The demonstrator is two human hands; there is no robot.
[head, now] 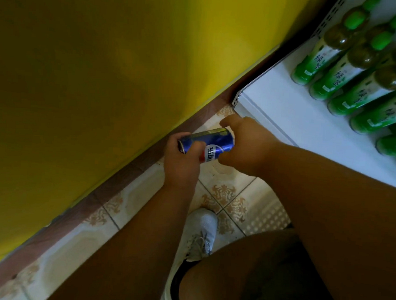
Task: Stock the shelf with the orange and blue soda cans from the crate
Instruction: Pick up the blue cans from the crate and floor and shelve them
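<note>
Blue soda can (207,142) lying sideways, gripped by left hand (181,162) and right hand (244,143), white shelf (286,113) just right.

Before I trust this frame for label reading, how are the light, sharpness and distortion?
Head view: dim, with a yellow-green cast; forearms and shorts in deep shadow; blue can in both hands' grip fairly sharp, with glare on its side; green bottles softly blurred; shelf edge and wall line slanted by the wide lens.

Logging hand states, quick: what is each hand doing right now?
Left hand: grips the blue soda can near its top end.
Right hand: fingers at the can's other end; cannot tell whether it grips.
</note>
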